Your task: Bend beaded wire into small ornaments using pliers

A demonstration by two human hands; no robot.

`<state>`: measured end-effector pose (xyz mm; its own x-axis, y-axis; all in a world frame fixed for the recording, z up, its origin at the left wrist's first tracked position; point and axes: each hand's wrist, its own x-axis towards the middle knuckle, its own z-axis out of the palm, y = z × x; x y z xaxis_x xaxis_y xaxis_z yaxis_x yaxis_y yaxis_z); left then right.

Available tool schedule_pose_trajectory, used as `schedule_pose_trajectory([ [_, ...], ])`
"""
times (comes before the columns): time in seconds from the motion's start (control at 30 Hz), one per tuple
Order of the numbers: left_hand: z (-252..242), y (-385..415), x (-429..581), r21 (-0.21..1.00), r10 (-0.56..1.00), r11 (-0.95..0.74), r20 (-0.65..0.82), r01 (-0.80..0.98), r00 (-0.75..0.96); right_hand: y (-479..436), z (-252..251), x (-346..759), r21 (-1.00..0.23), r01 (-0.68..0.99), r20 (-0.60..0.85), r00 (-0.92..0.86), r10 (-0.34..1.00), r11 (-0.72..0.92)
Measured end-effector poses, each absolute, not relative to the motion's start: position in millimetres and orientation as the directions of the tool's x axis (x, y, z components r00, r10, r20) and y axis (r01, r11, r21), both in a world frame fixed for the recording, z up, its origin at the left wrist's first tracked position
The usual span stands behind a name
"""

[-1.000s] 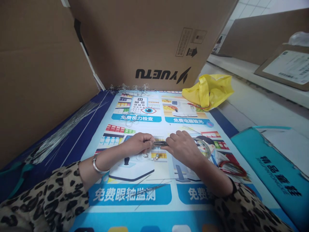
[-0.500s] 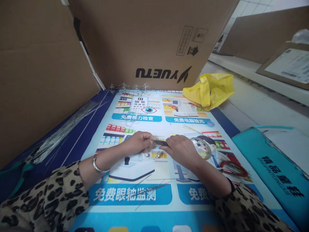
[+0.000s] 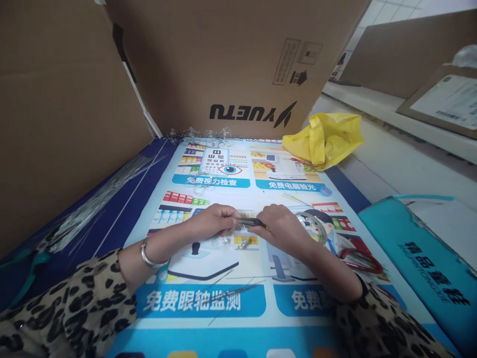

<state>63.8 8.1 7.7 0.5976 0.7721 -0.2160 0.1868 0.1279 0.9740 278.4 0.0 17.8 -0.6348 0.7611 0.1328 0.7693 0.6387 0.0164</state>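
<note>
My right hand (image 3: 281, 228) is closed round a pair of small dark pliers (image 3: 251, 221), whose jaws point left. Pinched in the fingers of my left hand (image 3: 214, 220) is a thin wire piece, mostly hidden, right at the tips of the pliers. Small clear beads (image 3: 243, 243) show just below the jaws; whether they hang from the wire, I cannot tell. Beyond the right hand lies a round roll of wire or tape (image 3: 316, 228). Several loose thin wires (image 3: 223, 296) are scattered on the printed poster sheet (image 3: 257, 330) in front of me.
A large cardboard box (image 3: 223, 59) walls off the back and left. Finished-looking wire pieces with beads (image 3: 201, 134) lie along it. A wire bundle (image 3: 100, 199) and green-handled scissors (image 3: 33, 263) are left; a yellow bag (image 3: 324, 139), red-handled scissors (image 3: 361, 261) and teal box (image 3: 421, 258) right.
The pliers have turned slightly in my right hand, and more of their jaws and handle shows. Both hands stay close together over the same spot.
</note>
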Motion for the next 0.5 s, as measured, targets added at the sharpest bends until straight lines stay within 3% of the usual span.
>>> schedule_pose_trajectory([
  [0.2, 14.0, 8.5, 60.7, 0.937, 0.727, -0.003, -0.238, 0.350, 0.644, -2.7, 22.6, 278.5, 0.144, 0.727, 0.189, -0.686, 0.703, 0.671],
  [0.5, 18.0, 10.7, 58.9, 0.906, 0.643, -0.147, -0.217, 0.397, 0.735, -6.3, 25.1, 275.3, 0.246, 0.641, 0.162, -0.767, 0.621, 0.727],
])
